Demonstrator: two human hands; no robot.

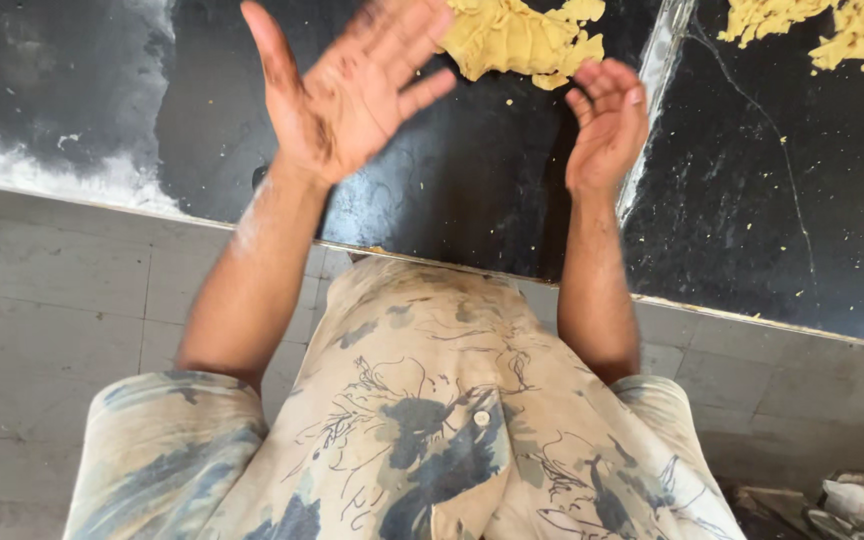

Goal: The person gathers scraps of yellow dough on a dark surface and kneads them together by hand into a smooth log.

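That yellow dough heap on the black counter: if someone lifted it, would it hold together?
Probably not. The yellow dough heap has ragged, torn edges, so it looks crumbly and likely to break apart. Loose crumbs dot the black counter, suggesting that it sheds bits easily. It seems soft and floppy, not stiff.

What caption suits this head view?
Both hands, left hand and right hand, raised empty above yellow dough on a black counter.

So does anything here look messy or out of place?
Yes. Yellow crumbs lie scattered across the black counter, away from the yellow dough, and white powder is smeared along its left edge. Both hands are empty.
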